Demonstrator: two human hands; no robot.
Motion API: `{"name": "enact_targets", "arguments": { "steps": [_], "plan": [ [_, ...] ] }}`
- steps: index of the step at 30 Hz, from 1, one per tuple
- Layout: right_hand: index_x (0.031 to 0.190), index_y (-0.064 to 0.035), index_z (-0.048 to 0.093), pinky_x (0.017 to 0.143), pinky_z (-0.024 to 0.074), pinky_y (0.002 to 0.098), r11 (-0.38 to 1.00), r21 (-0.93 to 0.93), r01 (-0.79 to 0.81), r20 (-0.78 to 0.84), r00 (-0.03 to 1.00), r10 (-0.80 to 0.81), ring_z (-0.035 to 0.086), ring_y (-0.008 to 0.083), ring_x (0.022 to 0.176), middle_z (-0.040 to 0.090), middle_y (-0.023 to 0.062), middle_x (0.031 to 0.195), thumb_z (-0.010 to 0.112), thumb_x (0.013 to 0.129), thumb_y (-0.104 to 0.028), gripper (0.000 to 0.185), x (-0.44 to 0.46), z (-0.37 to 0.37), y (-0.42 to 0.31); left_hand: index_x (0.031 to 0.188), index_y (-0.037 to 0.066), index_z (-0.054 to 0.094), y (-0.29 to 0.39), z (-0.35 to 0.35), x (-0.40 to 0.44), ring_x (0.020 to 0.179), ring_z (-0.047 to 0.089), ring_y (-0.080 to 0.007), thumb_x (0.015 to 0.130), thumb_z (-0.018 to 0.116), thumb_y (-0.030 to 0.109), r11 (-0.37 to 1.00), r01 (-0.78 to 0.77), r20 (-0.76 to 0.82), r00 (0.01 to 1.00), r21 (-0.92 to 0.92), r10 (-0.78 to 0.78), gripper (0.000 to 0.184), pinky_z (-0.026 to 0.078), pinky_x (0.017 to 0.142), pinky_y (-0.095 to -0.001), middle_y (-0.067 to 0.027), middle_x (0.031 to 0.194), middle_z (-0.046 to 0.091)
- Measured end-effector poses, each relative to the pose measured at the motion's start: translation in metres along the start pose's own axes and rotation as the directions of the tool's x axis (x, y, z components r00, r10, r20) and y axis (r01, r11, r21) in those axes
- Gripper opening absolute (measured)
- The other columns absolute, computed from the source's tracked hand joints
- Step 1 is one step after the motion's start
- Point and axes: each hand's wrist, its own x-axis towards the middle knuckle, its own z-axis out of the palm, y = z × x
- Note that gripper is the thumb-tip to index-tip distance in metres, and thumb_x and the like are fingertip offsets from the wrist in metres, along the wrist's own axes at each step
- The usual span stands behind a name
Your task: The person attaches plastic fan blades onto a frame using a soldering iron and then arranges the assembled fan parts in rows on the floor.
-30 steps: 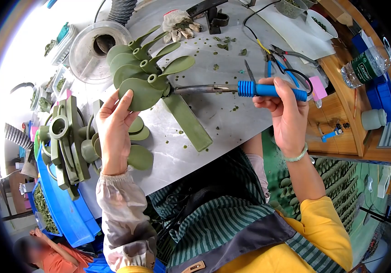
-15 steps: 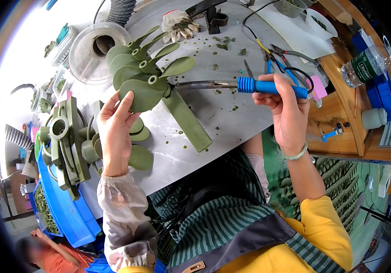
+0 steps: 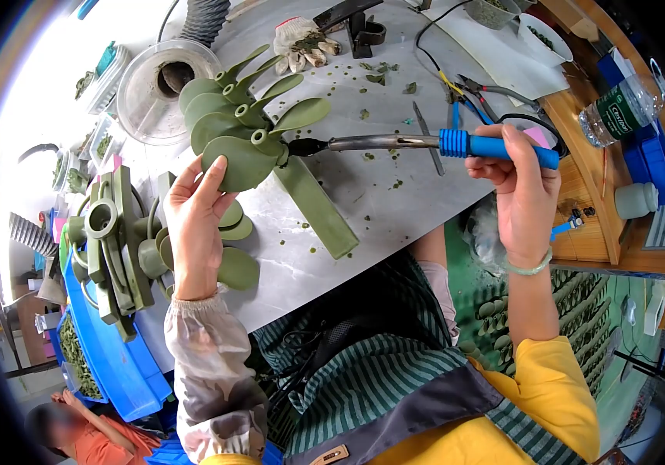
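My left hand (image 3: 195, 225) pinches the rim of the nearest round blade on a row of green, wax-like propellers (image 3: 241, 164). Their stems meet a flat green bar (image 3: 318, 211) that slants down toward the table's front edge. In my right hand (image 3: 530, 201) is the blue handle of a soldering iron (image 3: 390, 142), fingers closed round it. Its dark, broad tip lies close beside the nearest propeller's base at the bar's top end; whether they touch I cannot tell.
Another green assembly (image 3: 111, 232) stands at the left. A clear round tub (image 3: 142, 108) sits behind the propellers. Pliers (image 3: 468, 97), a thin blade tool (image 3: 429, 139) and a stained glove (image 3: 301, 39) lie on the table among green scraps. A person (image 3: 96, 434) sits at lower left.
My right hand has moved to the right, drawing the soldering iron back so that its dark tip shows. My left hand and the propellers have barely shifted.
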Motion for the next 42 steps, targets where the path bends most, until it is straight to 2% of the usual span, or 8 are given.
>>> {"name": "enact_targets", "arguments": {
  "steps": [16, 19, 29, 33, 35, 39, 41, 42],
  "plan": [
    [0.093, 0.0068, 0.067, 0.060, 0.0580, 0.0278, 0.989, -0.135, 0.059, 0.085, 0.995, -0.047, 0.068, 0.0181, 0.065, 0.069, 0.0129, 0.085, 0.059, 0.094, -0.018, 0.026, 0.000, 0.012, -0.032, 0.112, 0.000, 0.063, 0.013, 0.005, -0.002, 0.077, 0.067, -0.0080, 0.089, 0.066, 0.012, 0.992, 0.027, -0.007, 1.000, 0.121, -0.027, 0.026, 0.056, 0.064, -0.0187, -0.0043, 0.094, 0.068],
    [0.093, 0.0063, 0.067, 0.059, 0.0583, 0.0275, 0.984, -0.158, 0.087, 0.111, 0.991, -0.069, 0.069, 0.0184, 0.066, 0.069, 0.0129, 0.086, 0.061, 0.093, -0.018, 0.025, 0.002, 0.023, -0.037, 0.113, -0.001, 0.061, 0.015, 0.004, -0.002, 0.081, 0.066, -0.0124, 0.089, 0.067, 0.016, 0.992, 0.029, 0.014, 0.999, 0.126, -0.031, 0.030, 0.054, 0.078, -0.0275, -0.0077, 0.095, 0.068],
    [0.092, 0.0057, 0.067, 0.058, 0.0578, 0.0263, 0.959, -0.233, 0.163, 0.189, 0.975, -0.120, 0.069, 0.0168, 0.064, 0.069, 0.0112, 0.081, 0.062, 0.092, -0.020, 0.026, 0.005, 0.040, -0.053, 0.121, 0.000, 0.054, 0.017, -0.001, 0.000, 0.083, 0.067, -0.0159, 0.090, 0.066, 0.018, 0.993, 0.063, 0.067, 0.995, 0.097, -0.070, 0.038, 0.056, 0.077, -0.0298, -0.0121, 0.102, 0.066],
    [0.093, 0.0053, 0.067, 0.057, 0.0572, 0.0260, 0.955, -0.244, 0.167, 0.147, 0.980, -0.134, 0.068, 0.0169, 0.063, 0.069, 0.0113, 0.082, 0.061, 0.093, -0.021, 0.027, 0.007, 0.044, -0.051, 0.129, 0.003, 0.048, 0.031, -0.014, -0.008, 0.087, 0.068, -0.0190, 0.094, 0.061, 0.024, 0.988, 0.100, 0.125, 0.986, 0.114, -0.114, 0.043, 0.057, 0.076, -0.0295, -0.0132, 0.104, 0.065],
    [0.093, 0.0052, 0.068, 0.057, 0.0569, 0.0259, 0.960, -0.231, 0.159, 0.095, 0.986, -0.140, 0.068, 0.0169, 0.062, 0.069, 0.0115, 0.082, 0.061, 0.093, -0.022, 0.028, 0.005, 0.039, -0.047, 0.134, 0.006, 0.045, 0.044, -0.030, -0.018, 0.090, 0.068, -0.0201, 0.096, 0.058, 0.028, 0.980, 0.091, 0.073, 0.992, 0.176, -0.105, 0.045, 0.056, 0.076, -0.0280, -0.0137, 0.106, 0.064],
    [0.094, 0.0048, 0.067, 0.056, 0.0560, 0.0251, 0.967, -0.206, 0.150, 0.082, 0.987, -0.135, 0.067, 0.0161, 0.062, 0.069, 0.0118, 0.084, 0.059, 0.093, -0.023, 0.029, 0.004, 0.017, -0.044, 0.124, 0.004, 0.054, 0.054, -0.094, -0.029, 0.084, 0.062, -0.0118, 0.095, 0.060, 0.027, 0.897, -0.133, -0.090, 0.978, 0.422, 0.188, 0.037, 0.052, 0.074, -0.0233, -0.0079, 0.100, 0.065],
    [0.092, 0.0049, 0.067, 0.055, 0.0551, 0.0242, 0.973, -0.209, 0.098, 0.049, 0.995, -0.090, 0.066, 0.0154, 0.061, 0.069, 0.0111, 0.084, 0.059, 0.094, -0.024, 0.030, 0.000, 0.014, -0.044, 0.113, 0.000, 0.061, 0.045, -0.127, -0.032, 0.078, 0.061, -0.0106, 0.094, 0.061, 0.017, 0.770, -0.202, -0.048, 0.956, 0.605, 0.288, 0.026, 0.050, 0.071, -0.0246, -0.0048, 0.093, 0.066],
    [0.092, 0.0049, 0.067, 0.055, 0.0549, 0.0240, 0.976, -0.199, 0.086, 0.037, 0.996, -0.081, 0.066, 0.0153, 0.061, 0.069, 0.0109, 0.084, 0.058, 0.094, -0.024, 0.030, 0.000, 0.012, -0.043, 0.105, -0.001, 0.065, 0.042, -0.136, -0.035, 0.080, 0.062, -0.0109, 0.091, 0.062, 0.014, 0.648, -0.194, -0.014, 0.953, 0.736, 0.301, 0.020, 0.050, 0.071, -0.0248, -0.0037, 0.092, 0.067]
  ]
}}
